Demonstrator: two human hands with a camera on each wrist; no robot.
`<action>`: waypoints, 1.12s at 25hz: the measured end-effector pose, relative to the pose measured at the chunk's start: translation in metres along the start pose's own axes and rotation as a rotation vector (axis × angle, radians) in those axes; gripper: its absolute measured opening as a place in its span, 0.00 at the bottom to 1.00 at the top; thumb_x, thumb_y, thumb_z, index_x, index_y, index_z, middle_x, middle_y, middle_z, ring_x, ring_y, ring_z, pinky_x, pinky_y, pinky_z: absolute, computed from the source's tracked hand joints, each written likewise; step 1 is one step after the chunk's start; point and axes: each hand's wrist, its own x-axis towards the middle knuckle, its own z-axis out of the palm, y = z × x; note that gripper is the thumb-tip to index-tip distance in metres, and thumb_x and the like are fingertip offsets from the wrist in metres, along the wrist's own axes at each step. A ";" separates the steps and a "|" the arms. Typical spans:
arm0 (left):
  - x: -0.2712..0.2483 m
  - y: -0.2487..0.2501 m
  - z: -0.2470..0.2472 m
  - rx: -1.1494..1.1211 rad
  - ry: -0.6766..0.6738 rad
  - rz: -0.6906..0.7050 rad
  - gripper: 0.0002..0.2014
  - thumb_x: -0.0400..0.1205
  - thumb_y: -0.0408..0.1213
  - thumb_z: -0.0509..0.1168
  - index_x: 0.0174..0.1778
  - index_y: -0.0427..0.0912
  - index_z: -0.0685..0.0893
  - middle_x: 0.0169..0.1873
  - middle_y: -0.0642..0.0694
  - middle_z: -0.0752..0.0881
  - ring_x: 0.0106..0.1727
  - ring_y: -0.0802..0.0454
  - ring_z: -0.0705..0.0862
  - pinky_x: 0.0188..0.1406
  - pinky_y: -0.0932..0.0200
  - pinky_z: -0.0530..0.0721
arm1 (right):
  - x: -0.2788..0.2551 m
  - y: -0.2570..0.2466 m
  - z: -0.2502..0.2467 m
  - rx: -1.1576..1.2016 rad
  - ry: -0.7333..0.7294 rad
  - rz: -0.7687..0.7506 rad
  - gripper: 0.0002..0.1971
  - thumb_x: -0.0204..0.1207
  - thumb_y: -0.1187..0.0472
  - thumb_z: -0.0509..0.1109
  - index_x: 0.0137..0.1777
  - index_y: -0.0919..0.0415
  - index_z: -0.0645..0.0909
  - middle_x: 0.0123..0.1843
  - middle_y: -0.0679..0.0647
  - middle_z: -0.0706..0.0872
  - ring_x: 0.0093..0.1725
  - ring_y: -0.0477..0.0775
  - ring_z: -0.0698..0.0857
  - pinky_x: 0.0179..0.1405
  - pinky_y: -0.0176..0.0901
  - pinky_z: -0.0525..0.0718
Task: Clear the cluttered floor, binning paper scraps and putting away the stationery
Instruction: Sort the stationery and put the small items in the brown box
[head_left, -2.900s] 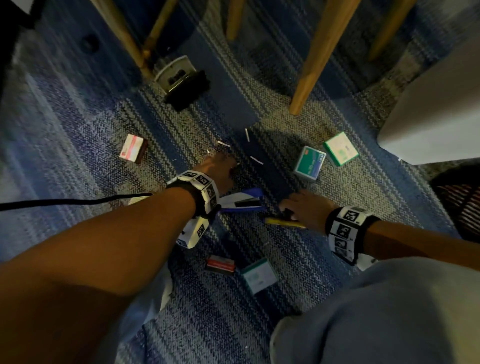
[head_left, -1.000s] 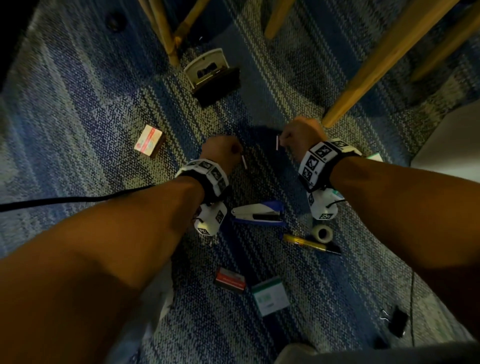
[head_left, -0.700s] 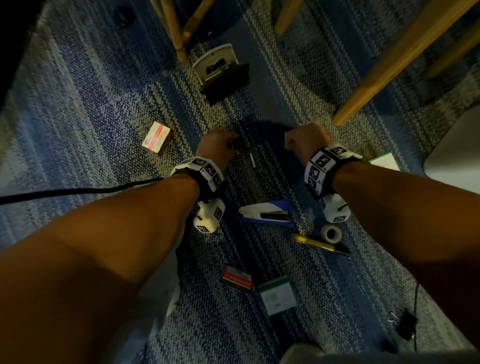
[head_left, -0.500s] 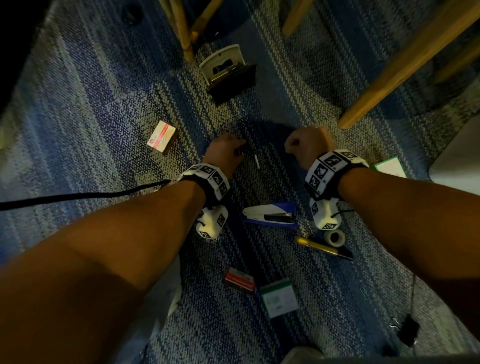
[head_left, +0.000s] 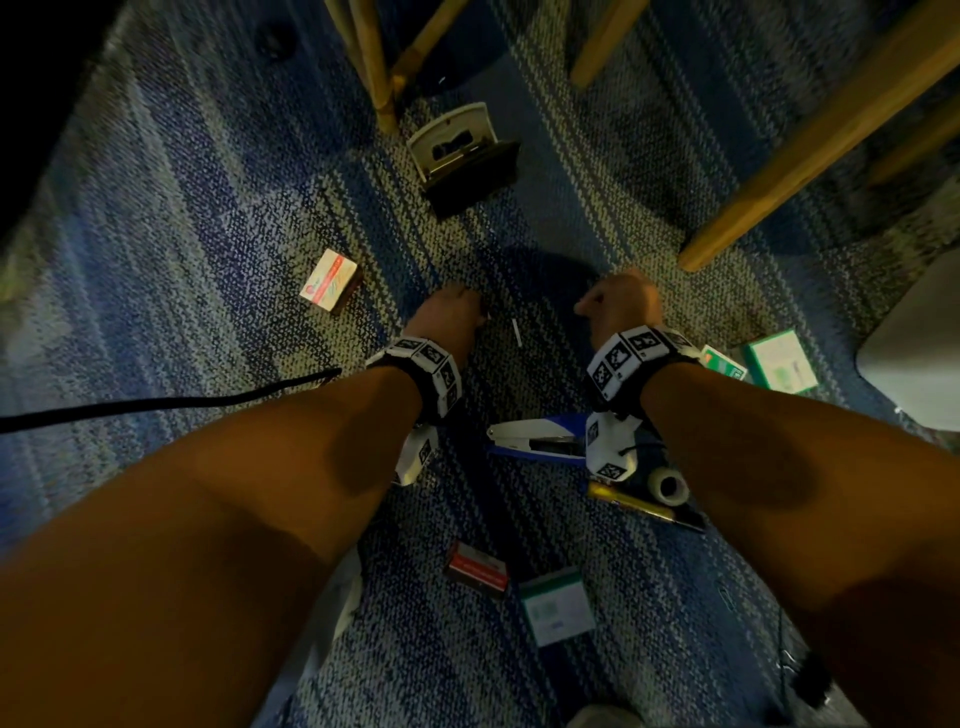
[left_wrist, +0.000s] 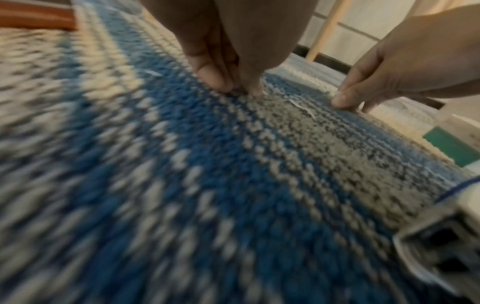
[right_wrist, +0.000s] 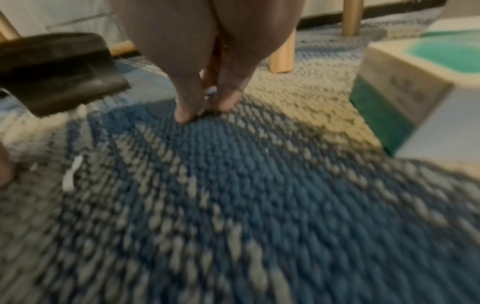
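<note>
Two hands down on the blue-and-cream woven carpet (head_left: 218, 218), picking at paper scraps.

The left hand (head_left: 448, 317) and right hand (head_left: 621, 306) each press pinched fingertips to the pile; what they grip cannot be told. One white paper strip (head_left: 516, 332) lies between them. Around: five small boxes, one blue-and-white stapler (head_left: 535, 434), one tape roll (head_left: 670, 486), one yellow cutter (head_left: 636, 506).

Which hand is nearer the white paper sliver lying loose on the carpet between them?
Left. The left hand has its fingertips on the carpet just left of the white paper sliver; the right hand is farther off to its right, fingers pinched together at the carpet.
</note>
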 end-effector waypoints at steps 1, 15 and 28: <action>-0.003 -0.004 0.001 -0.026 0.035 0.018 0.11 0.87 0.32 0.57 0.59 0.30 0.79 0.59 0.33 0.77 0.59 0.35 0.77 0.54 0.48 0.73 | -0.003 -0.004 -0.001 -0.042 0.044 -0.019 0.10 0.79 0.60 0.68 0.56 0.61 0.87 0.65 0.61 0.83 0.65 0.61 0.78 0.61 0.48 0.76; -0.034 -0.036 -0.002 -0.049 0.132 -0.219 0.13 0.83 0.34 0.60 0.60 0.35 0.84 0.59 0.32 0.82 0.61 0.34 0.80 0.57 0.47 0.78 | -0.037 -0.055 0.039 -0.047 -0.208 -0.331 0.07 0.76 0.72 0.63 0.47 0.63 0.81 0.47 0.61 0.84 0.45 0.61 0.82 0.45 0.46 0.78; -0.024 0.009 -0.005 -0.249 0.084 -0.069 0.18 0.85 0.39 0.63 0.72 0.44 0.78 0.59 0.39 0.87 0.61 0.41 0.83 0.64 0.48 0.80 | -0.040 -0.007 0.039 0.060 -0.169 -0.174 0.13 0.84 0.65 0.61 0.63 0.64 0.83 0.64 0.65 0.78 0.62 0.66 0.80 0.60 0.48 0.75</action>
